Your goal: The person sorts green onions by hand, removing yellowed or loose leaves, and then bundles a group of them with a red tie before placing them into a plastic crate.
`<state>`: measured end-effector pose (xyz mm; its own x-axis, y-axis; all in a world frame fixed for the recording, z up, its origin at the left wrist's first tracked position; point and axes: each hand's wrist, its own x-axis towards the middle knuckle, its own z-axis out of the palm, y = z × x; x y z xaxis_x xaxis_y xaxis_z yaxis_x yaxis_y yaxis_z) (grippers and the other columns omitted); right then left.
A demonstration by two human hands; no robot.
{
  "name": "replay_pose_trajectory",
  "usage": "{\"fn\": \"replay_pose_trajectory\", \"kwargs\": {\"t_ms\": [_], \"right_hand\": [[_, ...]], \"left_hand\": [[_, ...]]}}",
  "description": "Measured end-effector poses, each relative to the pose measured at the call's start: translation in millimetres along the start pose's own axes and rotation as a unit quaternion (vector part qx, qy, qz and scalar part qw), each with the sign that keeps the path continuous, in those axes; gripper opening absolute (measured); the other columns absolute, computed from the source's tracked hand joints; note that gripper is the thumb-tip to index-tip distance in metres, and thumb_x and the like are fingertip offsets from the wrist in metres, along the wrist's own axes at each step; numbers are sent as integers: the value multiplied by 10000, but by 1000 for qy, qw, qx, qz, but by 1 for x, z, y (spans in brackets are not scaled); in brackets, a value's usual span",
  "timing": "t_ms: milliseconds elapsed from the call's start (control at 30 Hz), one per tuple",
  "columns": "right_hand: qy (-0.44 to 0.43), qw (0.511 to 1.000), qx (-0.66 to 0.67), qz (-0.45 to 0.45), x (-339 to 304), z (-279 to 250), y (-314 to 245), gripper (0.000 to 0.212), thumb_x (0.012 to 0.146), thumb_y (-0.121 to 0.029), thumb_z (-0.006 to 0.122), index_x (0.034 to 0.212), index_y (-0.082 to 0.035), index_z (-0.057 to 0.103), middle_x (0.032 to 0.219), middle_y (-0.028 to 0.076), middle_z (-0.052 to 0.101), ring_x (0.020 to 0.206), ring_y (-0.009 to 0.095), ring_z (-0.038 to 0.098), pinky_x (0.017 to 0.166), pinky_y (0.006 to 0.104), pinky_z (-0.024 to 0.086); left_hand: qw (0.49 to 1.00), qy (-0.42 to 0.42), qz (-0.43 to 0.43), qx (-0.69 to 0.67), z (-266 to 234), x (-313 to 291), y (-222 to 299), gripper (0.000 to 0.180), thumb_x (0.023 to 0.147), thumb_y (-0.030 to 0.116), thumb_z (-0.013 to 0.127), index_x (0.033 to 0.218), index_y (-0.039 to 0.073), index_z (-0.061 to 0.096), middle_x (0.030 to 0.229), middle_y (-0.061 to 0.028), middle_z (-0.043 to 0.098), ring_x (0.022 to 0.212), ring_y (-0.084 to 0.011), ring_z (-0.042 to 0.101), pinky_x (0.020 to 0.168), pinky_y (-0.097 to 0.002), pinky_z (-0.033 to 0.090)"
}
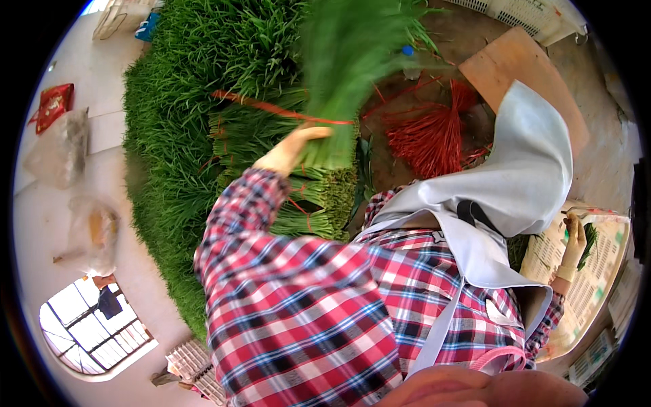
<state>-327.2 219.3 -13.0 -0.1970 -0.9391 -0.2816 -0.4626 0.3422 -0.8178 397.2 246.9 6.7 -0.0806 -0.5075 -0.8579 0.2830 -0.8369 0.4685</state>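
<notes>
My left hand, in a pale glove, is closed round a bunch of garlic chives. Its long green leaves blur with motion and point away from me; the cut stem ends face me. Below it lie stacked bundles of chives, tied with thin red strips, and a loose red strip crosses beside the bunch. Far to the right, my gloved right hand rests at a cream plastic basket, its fingers stretched out beside a few green leaves. Part of that hand's grip side is hidden.
A deep heap of chives fills the left. A fan of red tying strips lies on the floor ahead, beside a brown board. A bottle with a blue cap stands farther off. My grey apron spreads over my lap.
</notes>
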Motion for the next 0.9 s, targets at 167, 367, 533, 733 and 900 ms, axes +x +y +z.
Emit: {"fn": "replay_pose_trajectory", "kwargs": {"t_ms": [167,367,533,733,900], "right_hand": [[-5,999,-4,45,-9,-19,54,377,1000,-294,582,1192,20,663,1088,72,697,957,146,642,896,290,495],[-36,996,-7,82,-22,-22,92,347,1004,-267,579,1191,13,665,1100,82,701,970,161,656,902,297,508],[-21,997,-54,59,-33,-26,83,335,1012,-266,562,1152,16,677,1069,76,703,941,148,658,886,281,510],[-15,994,-86,70,-62,-7,65,293,1007,-213,572,1136,34,664,1009,87,710,906,143,661,831,272,523],[-43,992,-91,82,-67,-17,102,345,1001,-264,589,1166,31,657,1050,77,702,872,157,664,816,281,524]], "left_hand": [[942,175,110,-264,-176,-21,-135,504,946,396,554,1314,52,539,1242,-129,631,1107,-305,621,960,-438,504],[865,477,-102,-118,-260,-43,-276,727,876,627,543,1363,88,513,1291,-128,617,1169,-321,579,1028,-527,403],[923,287,-194,-169,-166,-6,-319,527,929,561,418,1114,147,687,1075,-50,705,998,-265,636,910,-463,456],[958,196,-206,-27,-145,46,-280,525,933,555,419,1104,142,694,1066,-59,708,988,-263,641,900,-450,464],[942,65,-256,207,-143,60,-267,524,937,550,419,1096,138,701,1059,-66,710,980,-262,646,892,-439,471]]}}
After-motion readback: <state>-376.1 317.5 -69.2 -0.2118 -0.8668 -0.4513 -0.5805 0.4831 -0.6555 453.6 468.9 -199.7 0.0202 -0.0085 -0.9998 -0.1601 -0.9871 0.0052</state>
